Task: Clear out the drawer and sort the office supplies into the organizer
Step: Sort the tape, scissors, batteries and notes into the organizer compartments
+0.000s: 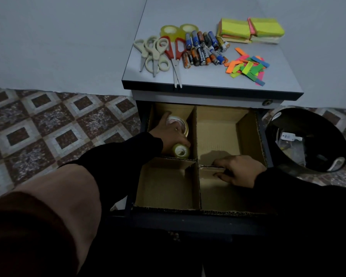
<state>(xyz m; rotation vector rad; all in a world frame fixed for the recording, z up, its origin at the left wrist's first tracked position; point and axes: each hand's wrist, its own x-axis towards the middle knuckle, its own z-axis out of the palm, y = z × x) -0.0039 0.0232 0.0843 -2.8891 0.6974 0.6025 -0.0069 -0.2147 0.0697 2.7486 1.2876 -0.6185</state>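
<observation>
Organizer: cardboard organizer (pixel 198 188) sits inside the open drawer (pixel 188 220), split into compartments by dividers; near-left and near-right cells look bare, far-right cell too
Right hand: right hand (pixel 240 170) lies across the divider between near-right and far-right cells, fingers curled over its top edge, gripping the cardboard; likely steadying the insert so it does not shift while the other hand works
Left hand: left hand (pixel 171 132) reaches into the far-left cell, fingers wrapped round a clear tape roll (pixel 178 124), index finger pointing away; looks like setting it down
Tape in cell: second, smaller tape roll (pixel 181 151) stands at the near end of the same cell, just below the hand; whether they touch, cannot tell
Sorting logic: tapes grouped in one cell, so far-left reads as the tape compartment
Bin: black waste bin (pixel 308 140) on the floor right of the drawer, some packaging inside; probably for junk from the clear-out
Cabinet top: cabinet top (pixel 284 82) used as staging for emptied items
Scissors: scissors (pixel 158 54), beige pairs plus one red, near-left of the top, blades toward the front edge
Batteries: batteries (pixel 205 48) heaped in the middle
Index tabs: coloured index tabs (pixel 248 66) scattered right
Tape on top: two more tape rolls (pixel 179 30) at far left, behind the scissors
Sticky notes: sticky note pads (pixel 251 30) stacked far right
Progress: early in sorting, most supplies not yet in the organizer
</observation>
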